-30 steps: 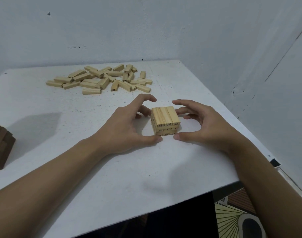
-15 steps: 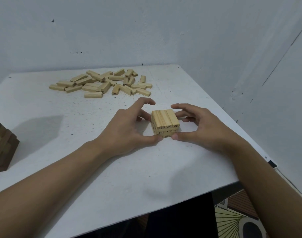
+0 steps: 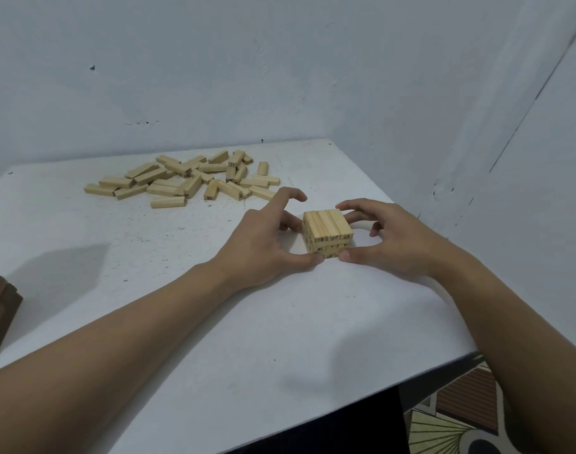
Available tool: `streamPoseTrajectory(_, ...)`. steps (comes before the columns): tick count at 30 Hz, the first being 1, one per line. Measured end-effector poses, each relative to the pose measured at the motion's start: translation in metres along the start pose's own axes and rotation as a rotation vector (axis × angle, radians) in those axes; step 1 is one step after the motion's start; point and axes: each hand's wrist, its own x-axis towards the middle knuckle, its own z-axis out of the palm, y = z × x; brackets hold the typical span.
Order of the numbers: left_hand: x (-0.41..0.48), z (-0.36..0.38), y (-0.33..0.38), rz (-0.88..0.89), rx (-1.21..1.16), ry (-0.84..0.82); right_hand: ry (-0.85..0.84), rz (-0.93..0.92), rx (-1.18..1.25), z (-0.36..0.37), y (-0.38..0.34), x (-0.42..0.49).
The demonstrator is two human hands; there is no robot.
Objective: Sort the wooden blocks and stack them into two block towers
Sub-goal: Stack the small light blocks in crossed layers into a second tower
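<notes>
Head view: left hand point(image 3: 267, 247) and right hand point(image 3: 394, 240) cup the tower point(image 3: 327, 229) from either side, fingers curled, thumbs pressed at its base, on the near right of the table point(image 3: 214, 322). I judge they are squaring its three layers. Next calls for fetching blocks point(image 3: 182, 181) from the far pile and laying them crosswise, gently.

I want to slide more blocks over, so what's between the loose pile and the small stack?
In the head view, only the left hand's fingers come between the loose pile and the small stack; otherwise that stretch of white table is bare.
</notes>
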Motion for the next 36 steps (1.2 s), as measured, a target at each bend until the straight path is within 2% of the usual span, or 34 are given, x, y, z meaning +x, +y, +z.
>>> streamPoseTrajectory(18, 0.033, 0.015, 0.008, 0.037, 0.052, -0.02, -0.025, 0.089, -0.014, -0.026, 0.009, 0.004)
streamPoseTrajectory(24, 0.004, -0.012, -0.002, 0.037, 0.129, 0.008, 0.069, 0.027, 0.12, -0.023, -0.028, -0.009)
streamPoseTrajectory(27, -0.01, -0.043, -0.019, 0.012, 0.252, 0.075, 0.029, 0.02, 0.074, -0.012, -0.052, 0.001)
streamPoseTrajectory(30, -0.02, -0.077, -0.039, -0.103, 0.368, 0.161, -0.001, -0.005, -0.023, 0.002, -0.075, 0.018)
streamPoseTrajectory(34, -0.032, -0.111, -0.059, -0.246, 0.434, 0.22, 0.033, -0.028, -0.405, 0.019, -0.095, 0.041)
streamPoseTrajectory(36, -0.037, -0.118, -0.068, -0.267, 0.434, 0.219, 0.05, 0.003, -0.466, 0.022, -0.096, 0.047)
